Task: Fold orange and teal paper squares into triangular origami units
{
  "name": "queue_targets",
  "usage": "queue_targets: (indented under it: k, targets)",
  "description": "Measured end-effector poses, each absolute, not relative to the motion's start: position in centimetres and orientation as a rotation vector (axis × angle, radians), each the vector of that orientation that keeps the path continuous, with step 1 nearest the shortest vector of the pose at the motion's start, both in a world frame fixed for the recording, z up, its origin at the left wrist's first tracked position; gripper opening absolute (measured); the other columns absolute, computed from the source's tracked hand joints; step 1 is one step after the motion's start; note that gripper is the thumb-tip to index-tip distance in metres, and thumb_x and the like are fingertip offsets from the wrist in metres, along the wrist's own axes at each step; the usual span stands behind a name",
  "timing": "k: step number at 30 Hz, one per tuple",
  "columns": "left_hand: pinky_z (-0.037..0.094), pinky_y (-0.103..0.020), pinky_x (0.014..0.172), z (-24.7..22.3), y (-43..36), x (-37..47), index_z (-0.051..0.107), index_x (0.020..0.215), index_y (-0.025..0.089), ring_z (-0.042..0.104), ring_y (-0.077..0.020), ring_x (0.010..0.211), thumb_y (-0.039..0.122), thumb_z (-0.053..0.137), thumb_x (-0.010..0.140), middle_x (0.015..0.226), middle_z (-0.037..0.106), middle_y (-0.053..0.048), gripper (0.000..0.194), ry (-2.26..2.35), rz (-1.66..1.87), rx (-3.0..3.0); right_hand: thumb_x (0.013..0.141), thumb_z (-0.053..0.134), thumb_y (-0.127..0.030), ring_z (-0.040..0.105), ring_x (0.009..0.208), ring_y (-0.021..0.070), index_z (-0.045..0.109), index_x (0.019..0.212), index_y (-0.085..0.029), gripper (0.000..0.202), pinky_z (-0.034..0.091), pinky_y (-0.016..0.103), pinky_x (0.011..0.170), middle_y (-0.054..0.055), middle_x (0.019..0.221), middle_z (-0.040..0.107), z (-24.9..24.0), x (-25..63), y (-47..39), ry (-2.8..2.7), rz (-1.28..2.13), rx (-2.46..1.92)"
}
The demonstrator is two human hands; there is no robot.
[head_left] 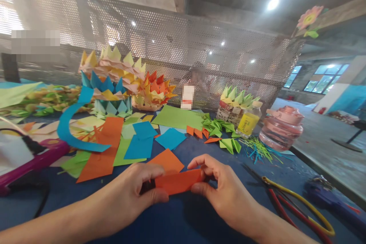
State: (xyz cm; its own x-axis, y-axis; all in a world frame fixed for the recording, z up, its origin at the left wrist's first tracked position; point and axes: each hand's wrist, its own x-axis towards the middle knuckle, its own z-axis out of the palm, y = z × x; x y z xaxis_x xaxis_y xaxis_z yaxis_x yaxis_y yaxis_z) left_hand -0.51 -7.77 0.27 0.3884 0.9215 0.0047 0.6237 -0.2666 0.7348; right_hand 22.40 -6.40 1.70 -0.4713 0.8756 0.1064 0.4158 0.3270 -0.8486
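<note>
An orange piece of paper [178, 183], apparently folded into a strip, is held level above the blue table. My left hand [140, 187] pinches its left end between thumb and fingers. At the right end, my right hand [214, 183] grips it the same way, fingers behind and thumb in front. Just beyond lies a flat orange paper square [167, 160], partly hidden by the held piece. Blue paper squares [170, 138] rest farther back, near several small folded orange pieces [195, 131] and folded green pieces [227, 143].
Scissors [297, 202] with red and yellow handles lie at right, near a blue tool [331, 198]. A yellow-labelled bottle [248, 120] and pink jug [281, 127] stand behind. Folded-paper crowns [111, 84] fill the back left. A purple glue gun [34, 162] lies left.
</note>
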Motion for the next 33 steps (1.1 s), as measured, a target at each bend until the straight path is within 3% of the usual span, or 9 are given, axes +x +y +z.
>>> queue_targets:
  k: [5,16,22,25,29,33]
  targets:
    - [0.030,-0.024,0.058,-0.2,-7.6,-0.7,0.057,0.077,0.020,0.047,-0.0136,0.067,0.039,0.050,0.087,0.072,0.051,0.003,0.023,1.336,0.583,2.004,0.086,0.065,-0.018,0.063,0.074,0.0122,0.059,0.102,-0.021,0.017,0.043,0.024,0.070,-0.003,0.079,0.071,1.8,22.4,-6.0,-2.048,1.015,-1.094]
    - [0.026,-0.025,0.053,0.4,-7.8,-0.6,0.051,0.066,0.019,0.038,-0.0116,0.058,0.043,0.061,0.079,0.060,0.041,0.006,0.029,1.368,0.586,1.853,0.089,0.058,-0.017,0.065,0.080,0.0157,0.057,0.103,-0.023,0.015,0.046,0.027,0.073,-0.003,0.083,0.070,1.8,22.6,-6.4,-2.144,0.901,-1.132]
    - [0.029,-0.023,0.053,0.5,-7.8,-0.6,0.052,0.064,0.018,0.043,-0.0112,0.059,0.049,0.063,0.079,0.062,0.047,0.005,0.036,1.394,0.604,1.911,0.092,0.057,-0.021,0.065,0.078,0.0161,0.056,0.109,-0.024,0.017,0.047,0.029,0.073,-0.003,0.082,0.070,1.8,22.6,-6.0,-2.176,0.880,-1.159]
    - [0.029,-0.022,0.053,0.4,-7.6,-0.7,0.055,0.067,0.018,0.043,-0.0103,0.058,0.048,0.062,0.080,0.062,0.048,0.005,0.034,1.380,0.606,1.929,0.090,0.057,-0.018,0.063,0.082,0.0174,0.055,0.112,-0.024,0.023,0.049,0.032,0.078,0.001,0.092,0.068,1.4,22.8,-5.8,-2.198,0.676,-1.165]
    - [0.027,-0.021,0.051,0.0,-7.6,-0.7,0.045,0.059,0.017,0.042,-0.0090,0.055,0.044,0.065,0.079,0.060,0.045,0.005,0.038,1.397,0.611,2.003,0.086,0.060,-0.014,0.056,0.107,0.0226,0.049,0.126,-0.026,0.044,0.048,0.039,0.093,0.008,0.121,0.056,1.0,22.9,-6.1,-2.258,0.248,-0.968]
    - [0.027,-0.020,0.051,-0.4,-7.8,-0.6,0.046,0.061,0.017,0.042,-0.0082,0.055,0.039,0.065,0.081,0.061,0.045,0.005,0.035,1.297,0.616,2.117,0.088,0.059,-0.010,0.055,0.109,0.0212,0.054,0.123,-0.023,0.039,0.048,0.035,0.094,0.008,0.116,0.059,1.1,22.6,-6.8,-2.371,0.067,-0.743]
